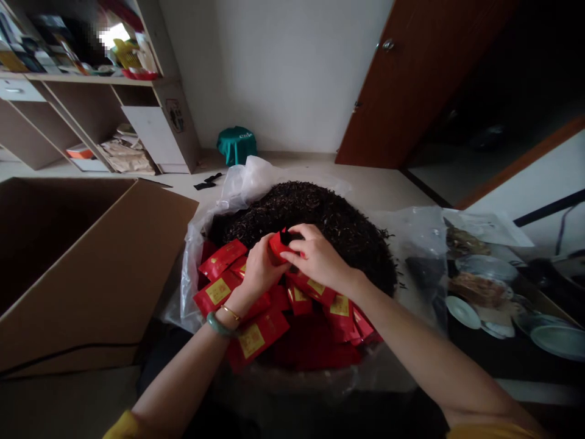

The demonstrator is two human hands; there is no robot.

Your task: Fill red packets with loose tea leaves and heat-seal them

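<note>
Between my two hands is a small red packet (276, 246), held over a big heap of dark dried tea leaves (315, 204). My left hand (261, 268) is wrapped round the packet's left side. The fingers of my right hand (315, 253) are bent against its right side and upper edge. Whether the packet's top is parted is hard to make out. Several red packets with yellow labels (256, 338) lie in a pile beneath my hands, at the near side of the tea. A clear plastic bag (194, 268) surrounds the tea and packets.
An open cardboard box (150, 244) stands at the left. To the right, a dark table (493, 360) bears white dishes (464, 312) and a clear tub. Behind are shelves (173, 140), a green covered bin (236, 146) and a brown door (388, 91).
</note>
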